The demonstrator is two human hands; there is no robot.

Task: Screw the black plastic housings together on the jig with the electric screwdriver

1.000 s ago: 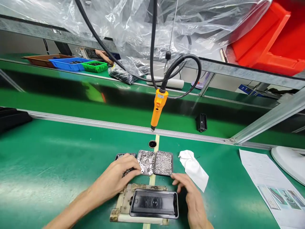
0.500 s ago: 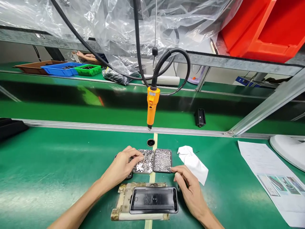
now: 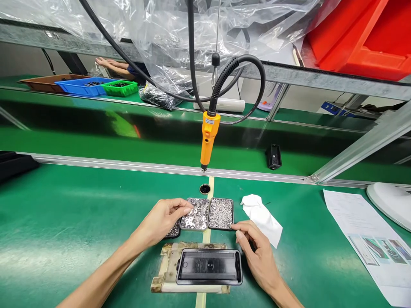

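Note:
My left hand (image 3: pixel 165 220) reaches over the left side of a tray of flat metal washers (image 3: pixel 199 219). Its thumb and index finger are pinched together just above the washers; anything between them is too small to make out. With the index finger stretched to its near right corner, my right hand (image 3: pixel 258 256) touches a tray of small metal nuts or spacers (image 3: pixel 221 213); the thumb stands apart and no held thing shows. A third tray of dark small parts (image 3: pixel 173 231) is partly hidden under my left hand. Nearest me, a black rectangular housing (image 3: pixel 210 267) lies on a taped fixture (image 3: pixel 167 265).
An orange electric screwdriver (image 3: pixel 209 139) hangs tip down above the bench. Beyond the trays is a round black-filled hole or cup (image 3: pixel 204 188). A white cloth (image 3: pixel 261 218) and printed sheets (image 3: pixel 369 248) lie to the right. Another person's hands (image 3: pixel 112 64) show behind the shelf.
My view has shifted slightly, so the bench things appear a little higher and further right. My left hand stays over the washers, my right at the tray corner. The other person's hands have moved.

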